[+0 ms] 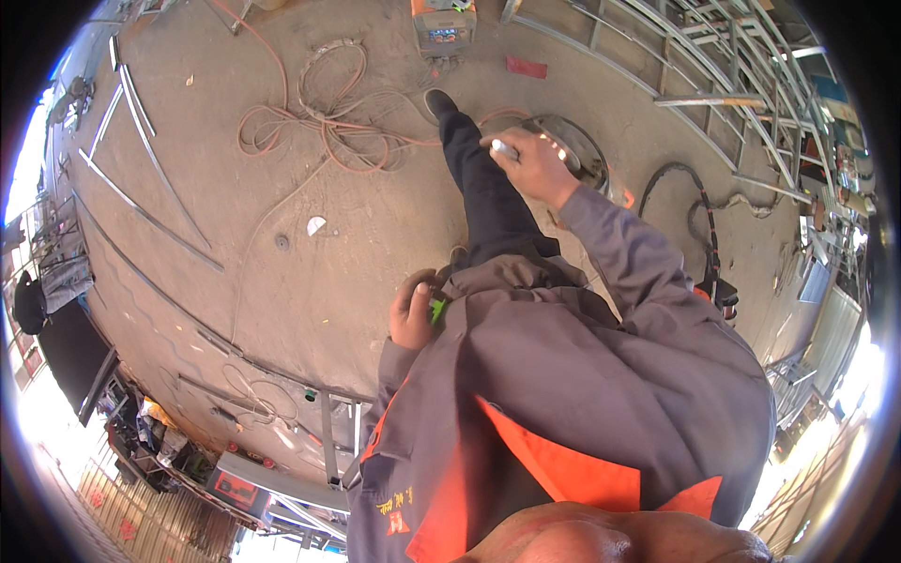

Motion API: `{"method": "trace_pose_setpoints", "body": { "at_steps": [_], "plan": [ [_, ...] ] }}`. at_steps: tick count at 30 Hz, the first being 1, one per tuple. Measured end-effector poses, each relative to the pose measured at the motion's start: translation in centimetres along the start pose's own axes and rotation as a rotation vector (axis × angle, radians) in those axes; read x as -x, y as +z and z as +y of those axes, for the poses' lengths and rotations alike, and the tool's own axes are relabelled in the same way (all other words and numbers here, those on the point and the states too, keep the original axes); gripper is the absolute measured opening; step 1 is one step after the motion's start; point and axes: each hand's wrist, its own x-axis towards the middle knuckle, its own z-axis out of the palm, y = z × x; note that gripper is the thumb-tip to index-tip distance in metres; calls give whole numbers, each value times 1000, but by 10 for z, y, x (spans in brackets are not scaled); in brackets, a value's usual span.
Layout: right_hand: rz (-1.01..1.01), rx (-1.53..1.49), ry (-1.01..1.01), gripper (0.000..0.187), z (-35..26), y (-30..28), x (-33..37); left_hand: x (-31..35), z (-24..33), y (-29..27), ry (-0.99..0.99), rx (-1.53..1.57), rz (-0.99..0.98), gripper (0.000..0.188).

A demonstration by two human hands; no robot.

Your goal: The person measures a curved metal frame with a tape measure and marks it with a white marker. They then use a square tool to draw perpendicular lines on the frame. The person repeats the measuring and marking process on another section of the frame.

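My right hand (542, 171) is stretched forward over the floor, its fingers closed around a short pale cylindrical object (504, 148). Only one rounded end of that object sticks out, so I cannot tell its kind. Beside my jacket's hem, my left hand (411, 311) is curled around a small bright green object (437, 310), mostly hidden by the fingers. One leg in dark trousers (488, 211) reaches forward, with a dark shoe (438, 103) at its end. Partly behind my right hand lies a dark looped cable (593, 141).
Tangled orange hose (361, 167) lies on the floor ahead. Beyond it stands an orange-and-grey boxy machine (444, 33), near a flat red piece (526, 68). Metal frames (657, 70) crowd the far right. Long thin metal bars (150, 216) lie on the left. A black cable (704, 202) curves at right.
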Motion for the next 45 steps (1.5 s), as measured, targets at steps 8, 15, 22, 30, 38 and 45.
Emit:
{"method": "trace_pose_setpoints", "body": {
  "at_steps": [8, 15, 22, 30, 38, 45],
  "plan": [
    [-55, 122, 486, 43, 223, 34, -343, -225, 56, 14, -274, -36, 297, 46],
    [-129, 286, 621, 50, 363, 95, -519, -342, 109, 48, -506, -228, 265, 50],
    [-155, 441, 765, 59, 423, 132, -599, -417, 140, 54, -713, -199, 328, 47],
    [21, 564, 635, 48, 433, 151, -600, -450, 164, 63, -805, -130, 423, 43],
    [-96, 400, 690, 31, 426, 148, -591, -464, 180, 71, -810, -138, 405, 44],
    [-60, 323, 751, 28, 425, 125, -600, -468, 182, 80, -805, -130, 416, 46]
  ]
}}
